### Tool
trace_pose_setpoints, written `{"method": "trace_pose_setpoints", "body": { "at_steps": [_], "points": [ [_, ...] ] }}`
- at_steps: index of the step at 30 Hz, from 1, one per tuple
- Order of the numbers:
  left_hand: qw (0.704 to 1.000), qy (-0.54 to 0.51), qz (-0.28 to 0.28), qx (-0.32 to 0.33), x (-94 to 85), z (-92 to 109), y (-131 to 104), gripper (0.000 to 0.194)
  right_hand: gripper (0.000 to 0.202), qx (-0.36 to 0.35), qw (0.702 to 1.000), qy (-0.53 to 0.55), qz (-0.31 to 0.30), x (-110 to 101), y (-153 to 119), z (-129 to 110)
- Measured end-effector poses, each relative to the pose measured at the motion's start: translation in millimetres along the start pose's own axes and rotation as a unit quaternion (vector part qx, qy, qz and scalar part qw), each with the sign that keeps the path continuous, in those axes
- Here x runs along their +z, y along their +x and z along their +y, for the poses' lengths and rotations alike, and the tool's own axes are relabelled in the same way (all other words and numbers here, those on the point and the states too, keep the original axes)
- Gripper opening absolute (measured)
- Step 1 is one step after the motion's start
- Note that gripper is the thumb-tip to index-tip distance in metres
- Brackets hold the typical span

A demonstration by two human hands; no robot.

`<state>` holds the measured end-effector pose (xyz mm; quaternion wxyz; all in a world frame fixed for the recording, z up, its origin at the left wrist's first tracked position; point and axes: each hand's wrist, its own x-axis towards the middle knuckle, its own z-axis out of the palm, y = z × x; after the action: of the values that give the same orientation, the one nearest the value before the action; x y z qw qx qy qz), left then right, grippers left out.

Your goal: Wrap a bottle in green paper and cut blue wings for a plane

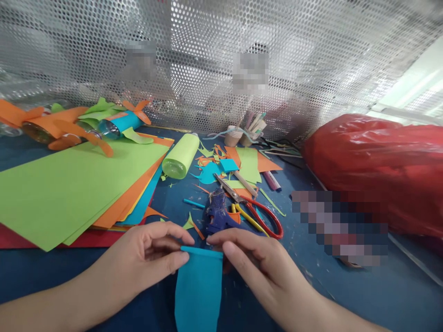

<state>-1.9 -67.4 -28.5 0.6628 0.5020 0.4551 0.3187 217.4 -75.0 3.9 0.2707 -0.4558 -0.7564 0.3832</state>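
Note:
A strip of blue paper [198,293], its far edge folded over in a narrow band, hangs between my hands near the table's front. My left hand [152,251] pinches the fold's left corner between thumb and fingers. At the right corner, my right hand [258,260] has its thumb and fingers closed on the same edge. Just beyond my fingertips lies a dark blue glue gun [217,210]. Beside it rest scissors [265,216] with red handles and a yellow-handled tool [251,220].
Coloured paper sheets [83,184] are stacked at left, with paper-wrapped bottles [121,123] behind. A green-wrapped bottle [182,156] lies near paper scraps [209,173]. Cups of brushes and sticks [233,137] stand by the perforated metal wall [207,69]. A red plastic bag [380,161] bulges at right.

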Motion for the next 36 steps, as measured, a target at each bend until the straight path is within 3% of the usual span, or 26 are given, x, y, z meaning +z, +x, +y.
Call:
{"method": "trace_pose_setpoints", "body": {
  "at_steps": [7, 16, 29, 36],
  "points": [
    [1.0, 0.001, -0.016, 0.012, -0.5, -1.2, -0.7, 0.007, 0.016, 0.029, 0.999, 0.0, -0.031, 5.2, 0.1, 1.4],
    [1.0, 0.02, -0.011, 0.006, 0.4, -2.5, -2.2, 0.005, 0.021, 0.033, 0.998, -0.027, -0.047, 4.3, 1.8, 1.7],
    [1.0, 0.025, -0.008, 0.013, 2.7, -2.3, -5.6, 0.013, 0.009, -0.002, 1.0, -0.03, 0.002, 8.4, -0.2, 4.8],
    [0.994, 0.105, 0.003, 0.036, 3.2, 1.5, -6.5, 0.006, 0.01, -0.028, 0.998, -0.048, 0.015, 7.8, -0.2, 4.0]
  ]
}}
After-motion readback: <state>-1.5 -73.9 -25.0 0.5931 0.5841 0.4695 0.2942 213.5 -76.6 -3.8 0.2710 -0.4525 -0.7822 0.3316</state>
